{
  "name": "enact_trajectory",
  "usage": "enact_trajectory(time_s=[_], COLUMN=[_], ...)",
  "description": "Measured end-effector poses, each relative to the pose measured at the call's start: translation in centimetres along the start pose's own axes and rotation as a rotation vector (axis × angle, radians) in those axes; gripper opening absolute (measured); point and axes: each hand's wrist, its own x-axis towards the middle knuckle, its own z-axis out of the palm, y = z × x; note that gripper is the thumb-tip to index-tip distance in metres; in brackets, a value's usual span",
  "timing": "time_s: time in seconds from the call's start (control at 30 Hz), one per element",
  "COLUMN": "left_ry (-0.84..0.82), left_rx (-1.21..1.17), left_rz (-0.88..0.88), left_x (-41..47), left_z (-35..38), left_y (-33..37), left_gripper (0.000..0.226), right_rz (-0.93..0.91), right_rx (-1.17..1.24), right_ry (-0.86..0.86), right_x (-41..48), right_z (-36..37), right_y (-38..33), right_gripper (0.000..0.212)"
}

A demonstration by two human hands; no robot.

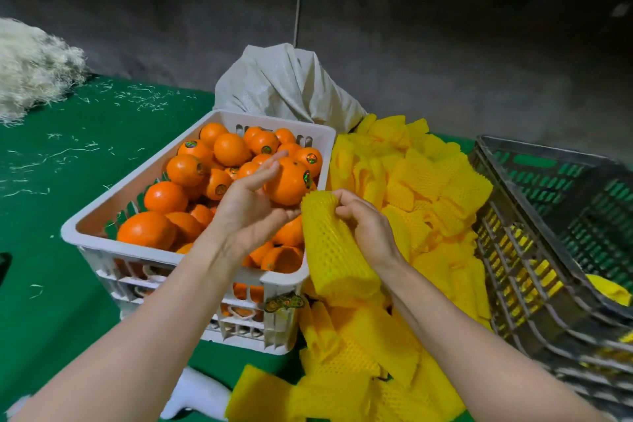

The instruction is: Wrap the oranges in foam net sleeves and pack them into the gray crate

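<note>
At the far left a heap of pale shredded fibre (30, 68) sits on the green table cover (68, 181), with loose strands scattered near it. Right of that stands a white plastic crate (102, 240), heaped with bare oranges, many with small round stickers.

Above this crate's near right corner, our left hand (253, 212) cups one orange (287, 185), fingers and thumb curved round it. Just to its right, our right hand (366, 226) pinches the top rim of a yellow foam net sleeve (332, 243) with curled fingers. The sleeve hangs down, its mouth touching the held orange.

Behind the white crate lies a tied white woven sack (284, 86). A loose pile of yellow foam sleeves (428, 188) fills the space between the white crate and the gray crate (513, 250), from far to near.

The gray crate sits at the right, tilted, and mostly bare inside. One yellow foam piece (609, 289) lies at its near side; we cannot tell whether it holds fruit.
</note>
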Motion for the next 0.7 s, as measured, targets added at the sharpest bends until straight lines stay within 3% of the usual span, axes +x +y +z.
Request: enact_trajectory(time_s=[0.13,0.2,0.33,0.43,0.57,0.7], left_ry=[-0.077,-0.1,-0.116,-0.159,-0.251,-0.327], left_rx=[0.08,0.135,0.137,0.129,0.143,0.289], left_rz=[-0.037,-0.014,-0.027,-0.098,-0.209,-0.181], left_x=[-1.1,-1.1,-1.6,-1.8,-2.4,-2.6], left_z=[3.7,4.9,7.4,8.0,8.6,9.1], left_y=[-2.9,-4.6,-7.9,-9.7,-11.2,-12.1], left_gripper=[0.051,0.059,0.039,0.042,0.039,0.059], right_rz=[-0.004,-0.035,-0.099,-0.154,-0.135,-0.099], right_rx=[0.067,-0.024,-0.303,-0.459,-0.375,-0.229], right_ry=[-0.003,0.006,0.162,0.291,0.371,0.455], right_x=[-1.4,-2.3,-4.2,-5.0,-5.4,-5.8], right_z=[-1.6,-2.4,-4.8,-6.8,-9.7,-11.0], right_y=[-0.9,-1.2,-1.0,-0.7,-0.7,-0.4], right_gripper=[0.028,0.031,0.034,0.03,0.026,0.027])
